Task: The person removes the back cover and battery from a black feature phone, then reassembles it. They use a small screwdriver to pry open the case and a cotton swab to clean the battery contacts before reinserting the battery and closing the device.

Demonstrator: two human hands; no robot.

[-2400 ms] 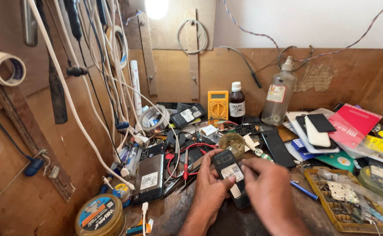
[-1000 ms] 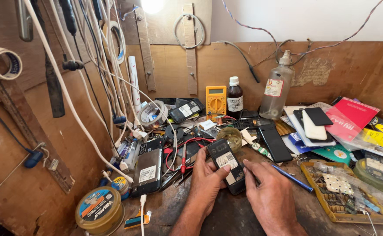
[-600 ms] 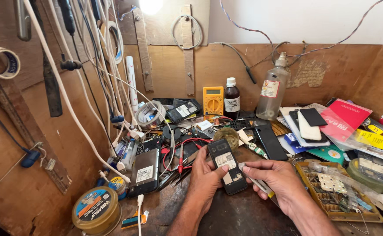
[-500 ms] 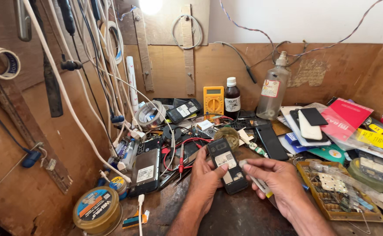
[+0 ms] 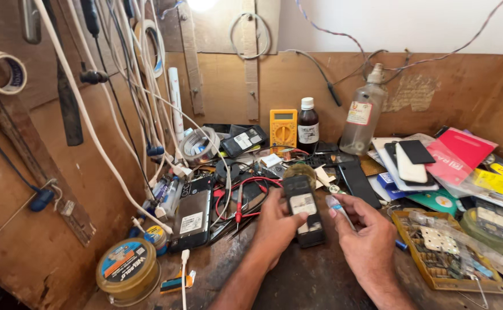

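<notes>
Phone (image 5: 303, 211), a small dark slab with its back cover off, lies on the worn wooden surface (image 5: 309, 281) just in front of the person. Inside the open shell a pale rectangular label shows, so the opening up looks done; whatever work on the inside is meant looks unfinished, since nothing is being put back yet. The left hand (image 5: 277, 227) steadies the phone from its left edge, thumb across the lower face and fingers curled under and around it. The right hand (image 5: 369, 238) hovers just beside the phone, apart from it, fingers pinching a thin pen-like tool (image 5: 338, 208) with a clear, pale tip aimed up and left.

Another phone (image 5: 191, 213) lies flat to the left, glossy black with a grey metal back plate. Red probe leads (image 5: 241, 198) loop between the two. At the back stand a yellow multimeter (image 5: 283, 127), boxy and hard plastic, a dark brown bottle (image 5: 307, 123) with a white cap, and a cloudy clear bottle (image 5: 363, 112). A round yellow tin (image 5: 128, 271) sits at the near left; a mustard parts tray (image 5: 435, 255) holds small bits at right.
</notes>
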